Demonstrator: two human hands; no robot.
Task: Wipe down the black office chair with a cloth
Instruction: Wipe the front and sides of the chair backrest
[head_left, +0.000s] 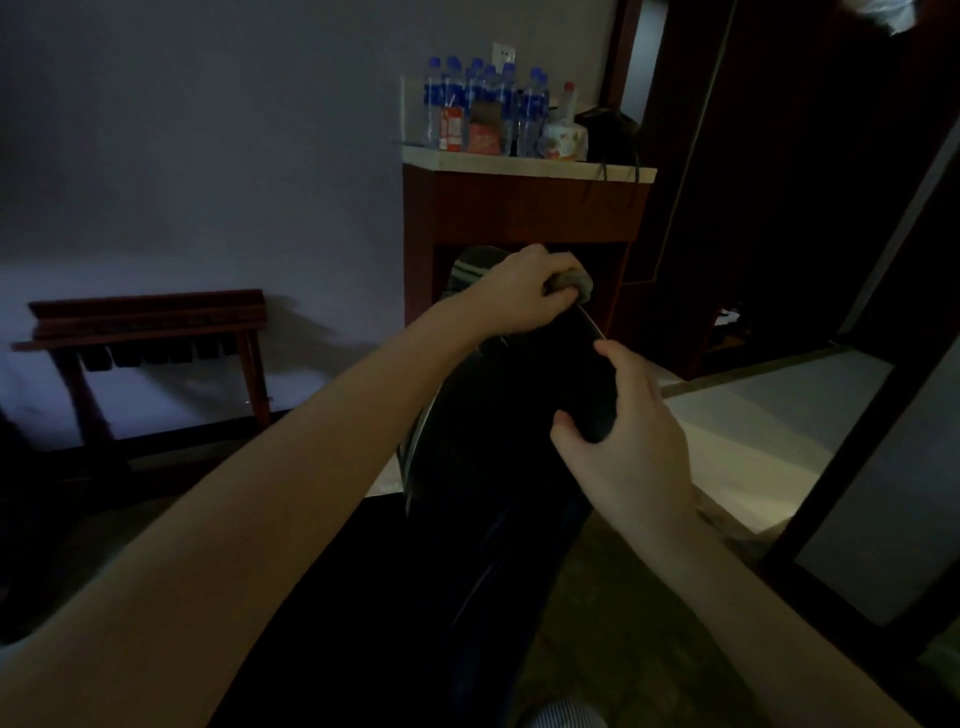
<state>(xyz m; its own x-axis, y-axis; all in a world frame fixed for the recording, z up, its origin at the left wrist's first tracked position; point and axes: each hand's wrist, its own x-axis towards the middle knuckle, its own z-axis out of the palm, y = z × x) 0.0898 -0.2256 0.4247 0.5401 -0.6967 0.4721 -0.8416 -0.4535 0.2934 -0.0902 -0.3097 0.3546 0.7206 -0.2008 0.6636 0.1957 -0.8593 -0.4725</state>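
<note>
Single head-worn wide-angle view, facing forward and down. Close range: black office chair (519, 405) at frame centre, left hand (519, 296) and right hand (628, 452) on it, arms stretched out. Wooden cabinet (519, 208) farther off at 12 o'clock; folding rack (150, 317) at 9 o'clock by the wall. Straight edges bowed toward frame borders.

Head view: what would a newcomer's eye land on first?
Two bare arms reach in from the bottom: the left hand grips a grey cloth at the top edge of the black office chair, centre frame, while the right hand holds its right edge. Behind, blue-capped water bottles crowd the top of a wooden cabinet.
</note>
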